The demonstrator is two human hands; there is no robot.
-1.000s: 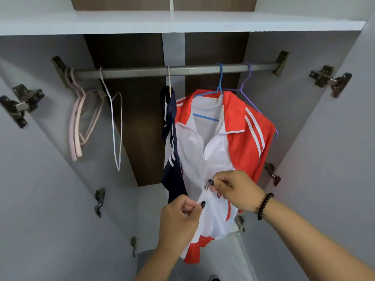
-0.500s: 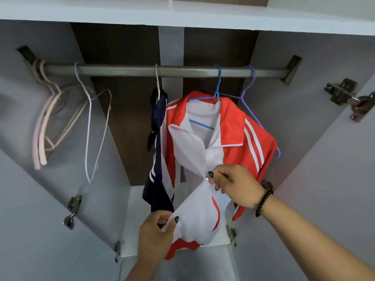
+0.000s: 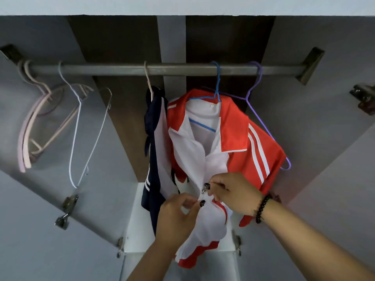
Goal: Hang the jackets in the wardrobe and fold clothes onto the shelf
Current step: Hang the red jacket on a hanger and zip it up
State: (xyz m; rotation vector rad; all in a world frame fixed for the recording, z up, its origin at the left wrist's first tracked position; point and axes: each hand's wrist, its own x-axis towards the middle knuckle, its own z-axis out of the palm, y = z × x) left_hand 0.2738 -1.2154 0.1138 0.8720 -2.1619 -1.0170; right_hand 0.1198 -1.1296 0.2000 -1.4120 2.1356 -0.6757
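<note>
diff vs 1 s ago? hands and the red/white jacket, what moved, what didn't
The right hand has drawn the zipper pull a little way up the red and white jacket. The left hand dropped to the hem half a second ago and has come back up, pinching the white front just under the pull. Both grips were kept. The jacket stays on its blue hanger, the navy jacket beside it, the spare hangers unmoved.

Pretty dim inside, flat greyish light coming from behind the camera. Soft shadows behind the empty hangers (image 3: pixel 81 134) on the left wall. Brightest up top on the shelf edge (image 3: pixel 182 6), a bit washed out. Heavy wide-angle bend: rail (image 3: pixel 162 69) bowed, side walls splayed outward. Slightly soft all over, smeary at the corners, hinge (image 3: pixel 364 100) far right blurred.
</note>
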